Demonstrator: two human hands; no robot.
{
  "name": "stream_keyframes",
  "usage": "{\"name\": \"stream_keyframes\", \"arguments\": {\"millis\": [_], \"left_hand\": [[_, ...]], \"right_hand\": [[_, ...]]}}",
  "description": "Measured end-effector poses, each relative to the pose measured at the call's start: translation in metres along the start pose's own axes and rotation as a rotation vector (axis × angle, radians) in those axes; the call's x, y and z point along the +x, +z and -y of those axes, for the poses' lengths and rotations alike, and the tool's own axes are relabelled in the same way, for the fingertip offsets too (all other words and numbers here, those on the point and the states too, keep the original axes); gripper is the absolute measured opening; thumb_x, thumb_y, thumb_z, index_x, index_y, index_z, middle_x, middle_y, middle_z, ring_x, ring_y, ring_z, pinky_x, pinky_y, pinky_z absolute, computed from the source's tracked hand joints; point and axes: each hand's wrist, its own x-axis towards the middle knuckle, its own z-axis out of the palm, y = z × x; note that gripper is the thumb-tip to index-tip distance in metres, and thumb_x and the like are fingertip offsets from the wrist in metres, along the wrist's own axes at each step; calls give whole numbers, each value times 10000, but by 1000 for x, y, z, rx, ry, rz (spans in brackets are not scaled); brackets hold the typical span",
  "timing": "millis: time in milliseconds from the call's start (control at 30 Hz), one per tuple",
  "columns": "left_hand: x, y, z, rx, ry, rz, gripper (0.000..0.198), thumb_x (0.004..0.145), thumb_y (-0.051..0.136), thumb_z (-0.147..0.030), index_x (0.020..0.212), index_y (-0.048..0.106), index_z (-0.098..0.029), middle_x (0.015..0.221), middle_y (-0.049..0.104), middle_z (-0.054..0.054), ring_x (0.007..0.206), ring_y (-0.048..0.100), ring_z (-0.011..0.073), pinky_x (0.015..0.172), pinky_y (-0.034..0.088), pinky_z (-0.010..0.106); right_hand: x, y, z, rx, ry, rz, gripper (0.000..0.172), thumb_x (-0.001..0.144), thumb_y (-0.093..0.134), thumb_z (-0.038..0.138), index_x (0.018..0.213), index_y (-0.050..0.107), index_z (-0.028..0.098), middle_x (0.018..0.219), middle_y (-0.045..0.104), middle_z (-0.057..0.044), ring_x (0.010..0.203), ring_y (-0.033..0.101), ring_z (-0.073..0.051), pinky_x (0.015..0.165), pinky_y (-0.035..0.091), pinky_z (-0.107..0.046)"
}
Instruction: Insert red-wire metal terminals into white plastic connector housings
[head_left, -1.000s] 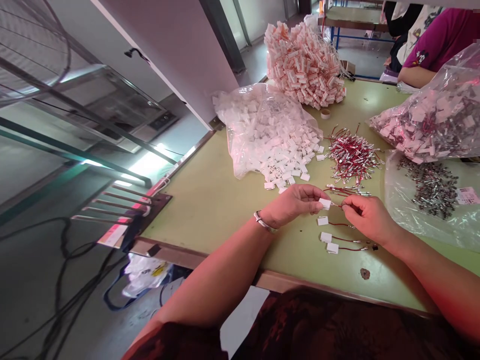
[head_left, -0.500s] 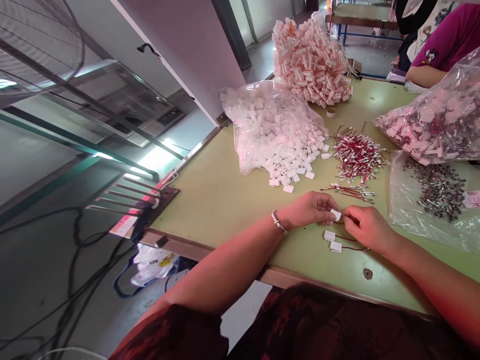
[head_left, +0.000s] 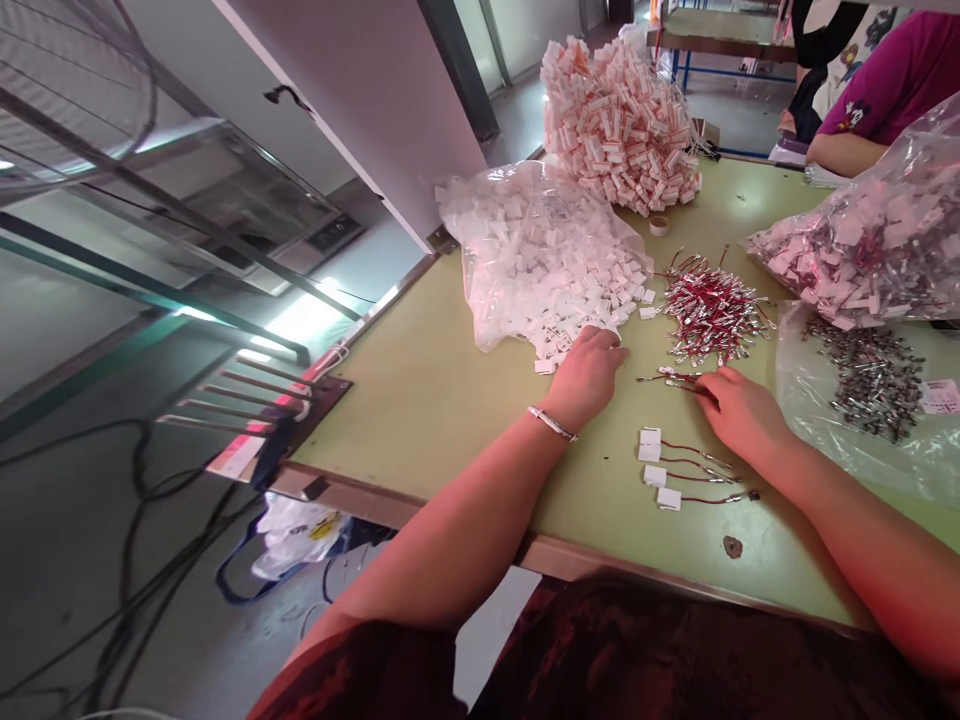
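Observation:
My left hand (head_left: 589, 370) bends its fingers down onto the near edge of a heap of white plastic connector housings (head_left: 551, 320); its fingertips are partly hidden. My right hand (head_left: 739, 405) pinches at the right end of a small row of red wires (head_left: 671, 376) with metal terminals; exactly how many it grips is hidden. Below the hands, several housings with red wires attached lie side by side, among them an upper white housing (head_left: 649, 444) and a lower one (head_left: 669, 499). A larger pile of red wires (head_left: 712, 310) sits just beyond my right hand.
A clear bag (head_left: 487, 230) spills the housings. Behind it rises a mound of white-and-orange parts (head_left: 619, 130), near a tape roll (head_left: 659, 226). At right are a full plastic bag (head_left: 862, 240) and small dark metal parts (head_left: 877, 380). Another person's arm (head_left: 847, 150) rests at the far right.
The hands have separated. My left hand moved up-left to the housing heap, my right hand up to the wire row. The housing they held now lies with its wire above the other wired ones.

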Motion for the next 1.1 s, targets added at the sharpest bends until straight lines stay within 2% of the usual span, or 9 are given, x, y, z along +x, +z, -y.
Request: {"name": "stream_keyframes", "arguments": {"millis": [133,233,333,433,500,633,767,900,1100], "left_hand": [[-2,-4,0,-27,-121,54,273,866,429,-118,956,686,-134,953,548,109,866,526,226,771,463,348],[-5,-8,0,-56,-189,100,233,850,470,-149,953,678,-137,960,528,102,812,552,215,734,471,338],[-8,-10,-1,-134,-196,69,214,823,501,-139,954,670,-149,993,537,99,849,568,214,770,480,333],[-9,-11,-4,-244,-213,5,182,790,536,-133,918,660,-172,937,581,71,837,565,201,776,476,332],[-10,-13,-7,-404,-252,-35,168,774,571,-155,912,664,-181,841,600,39,764,549,173,732,467,313],[-15,-19,-20,-1000,-410,-17,360,752,657,-270,1101,670,-187,733,597,-4,589,459,95,584,410,249],[-18,-19,-38,-1415,-603,51,291,696,732,-289,943,734,-136,671,623,12,563,449,72,546,388,232],[-17,-16,-49,-1623,-738,95,192,682,756,-222,817,726,-89,659,625,19,547,500,55,545,430,211],[-17,-17,-50,-1702,-783,165,143,708,747,-154,821,693,-84,642,609,-8,536,545,41,549,465,186]], "right_hand": [[2,1,3,-177,-10,79,226,943,411,259,935,624,184,959,621,-67,743,592,-191,563,325,-299],[-4,-3,11,-223,-27,126,198,936,413,222,921,603,165,977,607,-88,768,600,-200,562,325,-302],[-10,-8,14,-132,-23,116,170,930,411,202,912,574,156,977,607,-97,737,593,-188,571,339,-297],[-14,-12,12,104,7,105,130,913,417,203,879,540,183,787,616,-40,653,561,-172,576,348,-288],[-14,-12,9,329,28,124,102,887,449,240,827,523,205,660,579,7,592,525,-156,564,356,-277],[-13,-13,10,700,80,113,138,837,489,311,770,552,209,614,549,30,549,478,-126,544,382,-257],[-16,-19,19,813,83,115,200,816,507,329,676,562,197,579,513,30,518,426,-107,501,356,-243],[-18,-21,26,866,88,199,243,823,484,326,624,525,194,544,480,37,491,382,-96,471,321,-233],[-17,-15,21,816,113,177,246,816,491,332,609,497,199,530,414,55,491,349,-94,473,293,-237]]}}
